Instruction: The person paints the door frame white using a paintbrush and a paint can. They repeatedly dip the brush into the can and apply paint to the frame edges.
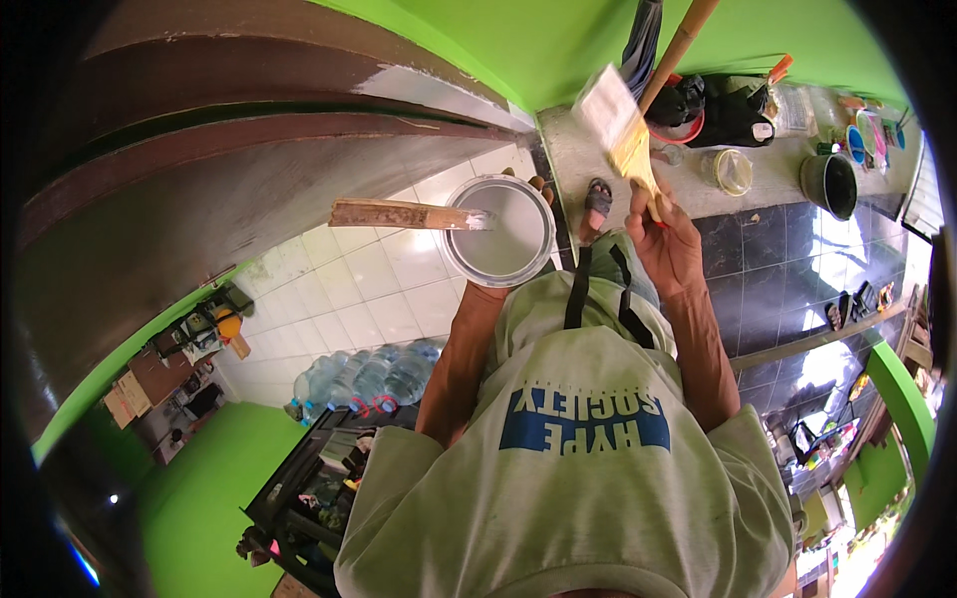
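My left hand [486, 292] is wrapped round a round paint can [551, 235], its fingertips showing at the far side. Whitish paint lies inside the can. A flat wooden stick [399, 213] rests across the rim, its right end smeared with paint and its other end jutting out to the left. To the right, my right hand [674, 244] is closed on the handle of a wide paintbrush [632, 149]. The brush points up and to the left, its bristles coated white, clear of the can.
Brown boards [289, 149] with a white patch run along the left. Several clear water bottles [384, 376] stand beside a dark rack [309, 478]. A black bucket [828, 186], a clear round tub [733, 171] and dark bags [733, 112] sit by the green wall [558, 50].
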The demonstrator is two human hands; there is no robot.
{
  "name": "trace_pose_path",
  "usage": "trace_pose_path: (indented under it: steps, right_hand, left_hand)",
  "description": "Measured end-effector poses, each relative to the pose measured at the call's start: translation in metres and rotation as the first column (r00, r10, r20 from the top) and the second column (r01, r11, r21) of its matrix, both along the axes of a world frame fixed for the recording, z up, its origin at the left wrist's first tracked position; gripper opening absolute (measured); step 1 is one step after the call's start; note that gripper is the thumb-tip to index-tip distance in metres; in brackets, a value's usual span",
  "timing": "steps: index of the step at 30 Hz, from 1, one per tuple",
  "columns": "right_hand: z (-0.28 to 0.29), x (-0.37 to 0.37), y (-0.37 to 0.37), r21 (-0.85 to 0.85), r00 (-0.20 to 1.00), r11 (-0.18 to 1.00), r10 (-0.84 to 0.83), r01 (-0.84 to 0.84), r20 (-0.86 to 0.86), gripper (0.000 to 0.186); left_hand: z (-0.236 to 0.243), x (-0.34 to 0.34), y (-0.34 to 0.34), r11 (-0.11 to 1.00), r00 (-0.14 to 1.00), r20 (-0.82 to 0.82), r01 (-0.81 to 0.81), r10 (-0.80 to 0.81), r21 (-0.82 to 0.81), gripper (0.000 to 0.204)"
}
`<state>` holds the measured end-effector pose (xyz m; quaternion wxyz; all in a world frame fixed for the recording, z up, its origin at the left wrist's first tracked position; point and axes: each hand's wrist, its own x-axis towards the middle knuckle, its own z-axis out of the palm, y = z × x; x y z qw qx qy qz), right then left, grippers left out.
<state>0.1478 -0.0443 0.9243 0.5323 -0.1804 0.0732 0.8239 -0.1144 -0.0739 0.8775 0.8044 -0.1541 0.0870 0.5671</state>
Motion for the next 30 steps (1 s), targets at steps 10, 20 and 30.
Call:
trace_pose_path:
  steps: [10,20,30]
  right_hand:
    - [-0.041,-0.044,0.032,0.203,0.774,0.946,0.071,-0.252,0.630,0.040]
    - [-0.089,-0.131,0.050,0.149,0.316,0.973,-0.087,-0.178,0.945,0.032]
    - [-0.109,-0.167,0.082,0.199,0.098,0.955,-0.182,-0.220,0.978,0.031]
  left_hand:
    - [0.032,-0.021,-0.007,0.997,0.970,-0.241,0.024,-0.041,-0.073,0.069]
    - [0.005,-0.058,0.006,0.932,0.931,-0.247,0.185,-0.268,-0.313,0.077]
    - [-0.015,-0.067,0.015,0.938,0.961,-0.162,0.169,-0.225,-0.304,0.065]
